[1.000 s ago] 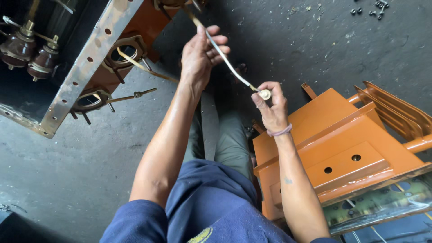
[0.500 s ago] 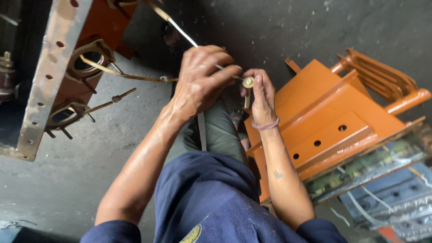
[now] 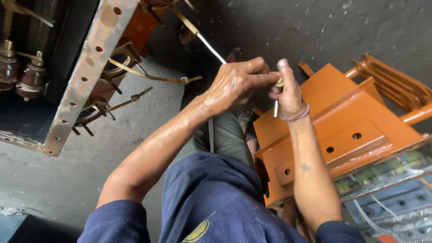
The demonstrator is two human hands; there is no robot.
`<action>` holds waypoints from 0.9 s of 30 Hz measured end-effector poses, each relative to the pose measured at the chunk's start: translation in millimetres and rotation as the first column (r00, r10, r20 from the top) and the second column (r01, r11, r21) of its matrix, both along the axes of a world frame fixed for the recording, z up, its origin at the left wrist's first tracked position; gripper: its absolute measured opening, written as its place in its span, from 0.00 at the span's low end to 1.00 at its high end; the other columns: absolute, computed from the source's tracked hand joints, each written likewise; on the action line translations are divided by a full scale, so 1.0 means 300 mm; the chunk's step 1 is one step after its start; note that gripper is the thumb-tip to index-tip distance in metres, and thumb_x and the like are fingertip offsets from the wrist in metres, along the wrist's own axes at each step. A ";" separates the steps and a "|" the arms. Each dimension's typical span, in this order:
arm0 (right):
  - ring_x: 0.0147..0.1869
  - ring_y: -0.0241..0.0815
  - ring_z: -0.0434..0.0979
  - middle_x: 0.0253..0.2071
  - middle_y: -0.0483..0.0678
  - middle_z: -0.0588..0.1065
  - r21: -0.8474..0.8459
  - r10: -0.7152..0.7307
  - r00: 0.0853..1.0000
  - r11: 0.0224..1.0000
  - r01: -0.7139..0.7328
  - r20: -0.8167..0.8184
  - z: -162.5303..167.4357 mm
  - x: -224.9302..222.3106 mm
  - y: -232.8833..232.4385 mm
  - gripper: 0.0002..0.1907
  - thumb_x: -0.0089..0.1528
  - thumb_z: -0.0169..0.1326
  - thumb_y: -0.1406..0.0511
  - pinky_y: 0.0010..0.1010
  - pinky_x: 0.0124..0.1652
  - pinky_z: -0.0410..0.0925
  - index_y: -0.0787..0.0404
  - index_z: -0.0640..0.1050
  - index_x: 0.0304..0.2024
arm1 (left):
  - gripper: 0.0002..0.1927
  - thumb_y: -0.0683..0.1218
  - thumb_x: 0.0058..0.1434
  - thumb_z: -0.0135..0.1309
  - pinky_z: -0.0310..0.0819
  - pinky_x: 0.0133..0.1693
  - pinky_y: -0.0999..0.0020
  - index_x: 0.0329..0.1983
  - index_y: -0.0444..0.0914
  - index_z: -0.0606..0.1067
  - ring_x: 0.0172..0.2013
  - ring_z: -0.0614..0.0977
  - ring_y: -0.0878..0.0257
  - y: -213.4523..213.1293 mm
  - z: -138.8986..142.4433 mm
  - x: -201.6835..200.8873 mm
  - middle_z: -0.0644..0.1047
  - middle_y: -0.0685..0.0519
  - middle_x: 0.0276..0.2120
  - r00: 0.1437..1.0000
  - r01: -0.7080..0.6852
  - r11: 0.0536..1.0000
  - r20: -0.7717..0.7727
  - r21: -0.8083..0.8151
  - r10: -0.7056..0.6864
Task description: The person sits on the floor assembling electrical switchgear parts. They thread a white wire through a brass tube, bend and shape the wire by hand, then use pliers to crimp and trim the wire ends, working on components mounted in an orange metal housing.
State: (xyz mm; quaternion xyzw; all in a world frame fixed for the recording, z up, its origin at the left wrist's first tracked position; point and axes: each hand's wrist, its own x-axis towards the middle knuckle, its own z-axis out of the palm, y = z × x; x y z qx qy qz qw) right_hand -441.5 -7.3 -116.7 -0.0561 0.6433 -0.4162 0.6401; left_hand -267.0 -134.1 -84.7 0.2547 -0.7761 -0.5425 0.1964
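Hands closed together since before | left hand (image 3: 236, 85) fingers pinch brass nut (image 3: 279, 83) | right hand (image 3: 288, 92) grips bolt (image 3: 276, 108) — beneath.

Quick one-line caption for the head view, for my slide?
Both hands, left hand and right hand, work a brass nut on a thin metal rod beside an orange steel frame.

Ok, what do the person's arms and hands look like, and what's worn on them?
Both hands are bare, no gloves. The left hand and right hand come from bare forearms; dark blue short sleeves cover the upper arms. A thin pale band circles the right wrist, and a small dark mark shows on the right forearm.
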 end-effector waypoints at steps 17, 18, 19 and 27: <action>0.24 0.26 0.66 0.21 0.33 0.69 -0.127 -0.100 0.657 0.992 0.007 -0.747 -0.049 0.108 0.038 0.28 0.74 0.36 0.45 0.22 0.25 0.58 0.48 0.74 0.26 | 0.22 0.36 0.58 0.61 0.75 0.33 0.61 0.57 0.42 0.80 0.32 0.81 0.54 -0.018 -0.018 -0.007 0.76 0.52 0.34 0.999 0.041 0.999 0.014 0.032 -0.042; 0.24 0.28 0.63 0.22 0.35 0.66 -0.065 -0.130 0.840 0.992 0.112 -0.526 -0.052 0.108 0.050 0.26 0.75 0.38 0.47 0.24 0.25 0.56 0.50 0.72 0.28 | 0.22 0.36 0.59 0.60 0.76 0.35 0.62 0.57 0.42 0.79 0.34 0.82 0.55 -0.016 -0.018 -0.003 0.77 0.53 0.36 0.999 0.032 0.999 -0.015 0.038 -0.032; 0.23 0.30 0.60 0.22 0.36 0.64 0.007 -0.187 0.948 0.981 0.195 -0.256 -0.056 0.090 0.050 0.24 0.76 0.39 0.49 0.26 0.24 0.54 0.52 0.70 0.30 | 0.22 0.36 0.60 0.59 0.78 0.38 0.63 0.58 0.43 0.78 0.37 0.82 0.56 -0.018 -0.020 0.002 0.78 0.54 0.37 0.999 0.022 0.999 -0.040 0.036 -0.021; 0.30 0.31 0.67 0.27 0.40 0.68 -0.157 -0.037 0.731 0.983 -0.097 -0.682 -0.012 0.109 -0.006 0.26 0.77 0.34 0.49 0.25 0.32 0.61 0.58 0.71 0.36 | 0.22 0.37 0.61 0.58 0.75 0.35 0.61 0.58 0.46 0.81 0.33 0.81 0.56 -0.077 -0.046 0.017 0.79 0.54 0.34 0.986 0.164 0.978 0.010 -0.130 -0.164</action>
